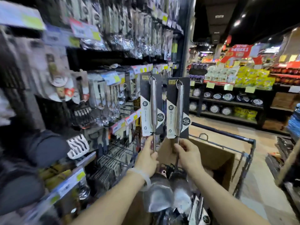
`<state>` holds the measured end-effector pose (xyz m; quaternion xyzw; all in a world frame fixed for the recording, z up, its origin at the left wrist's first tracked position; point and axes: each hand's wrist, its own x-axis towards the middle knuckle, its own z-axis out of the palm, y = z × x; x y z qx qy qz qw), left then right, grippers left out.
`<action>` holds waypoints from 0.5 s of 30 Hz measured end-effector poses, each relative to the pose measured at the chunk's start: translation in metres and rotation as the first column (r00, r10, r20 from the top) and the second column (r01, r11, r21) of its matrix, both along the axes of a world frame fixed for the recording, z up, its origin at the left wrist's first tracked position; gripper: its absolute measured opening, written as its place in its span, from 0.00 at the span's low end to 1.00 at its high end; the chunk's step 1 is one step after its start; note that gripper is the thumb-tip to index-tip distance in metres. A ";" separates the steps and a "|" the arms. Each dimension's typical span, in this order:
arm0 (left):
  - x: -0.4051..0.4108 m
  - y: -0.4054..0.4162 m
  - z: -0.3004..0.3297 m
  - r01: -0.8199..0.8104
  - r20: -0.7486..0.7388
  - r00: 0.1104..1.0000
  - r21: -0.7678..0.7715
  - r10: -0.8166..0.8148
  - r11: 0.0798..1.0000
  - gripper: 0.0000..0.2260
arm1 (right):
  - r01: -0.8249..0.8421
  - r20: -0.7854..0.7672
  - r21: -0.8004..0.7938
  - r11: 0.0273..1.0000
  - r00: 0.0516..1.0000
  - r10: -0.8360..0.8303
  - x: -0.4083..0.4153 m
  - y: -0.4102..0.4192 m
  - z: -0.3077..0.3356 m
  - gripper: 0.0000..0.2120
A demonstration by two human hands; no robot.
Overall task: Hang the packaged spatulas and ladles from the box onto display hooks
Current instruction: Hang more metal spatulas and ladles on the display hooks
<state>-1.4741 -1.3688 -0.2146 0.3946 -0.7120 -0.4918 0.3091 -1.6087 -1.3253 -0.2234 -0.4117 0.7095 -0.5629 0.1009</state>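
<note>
While both utensils stood upright over the cardboard box (215,158), the wall of display hooks (123,109) ran off to the left of the hands, crowded with hanging packs, and that was the big constraint on the step. To the right of the right hand lay the open aisle, with the cart rail (233,135) just beyond the box's far wall, so free swing room looked to be on that side and upward. The left hand (148,157) gripped the shaft of the left ladle (153,108) below its card, fingers curled round the steel. The right hand (189,153) pinched the shaft of the right ladle (179,111) the same way, and both bowls hung low beside the wrists, close to more stock in the box. Hanging well seemed to call for one pack at a time: tilt the card's top toward a hook, and thread the small hanging loop (151,78) squarely on. Neighbouring packs looked likely to snag a card corner, so a straight, level approach was the safer line.
</note>
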 end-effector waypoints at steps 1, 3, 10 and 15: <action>0.012 0.008 0.010 -0.022 0.001 1.000 -0.026 0.022 0.999 0.26 | -0.031 -0.014 -0.013 0.999 0.999 0.031 0.010 0.003 0.009 0.05; 0.040 0.023 0.027 -0.067 0.027 0.997 -0.096 0.070 0.993 0.26 | -0.098 -0.040 -0.031 0.995 0.994 0.097 0.032 0.009 0.024 0.07; 0.150 0.055 0.071 -0.245 0.105 0.955 -0.253 0.278 0.936 0.27 | -0.308 -0.100 -0.103 0.946 0.949 0.299 0.126 0.016 0.078 0.05; 0.244 0.079 0.113 -0.390 0.053 0.902 -0.323 0.428 0.862 0.26 | -0.457 -0.151 -0.194 0.868 0.888 0.434 0.218 0.020 0.124 0.07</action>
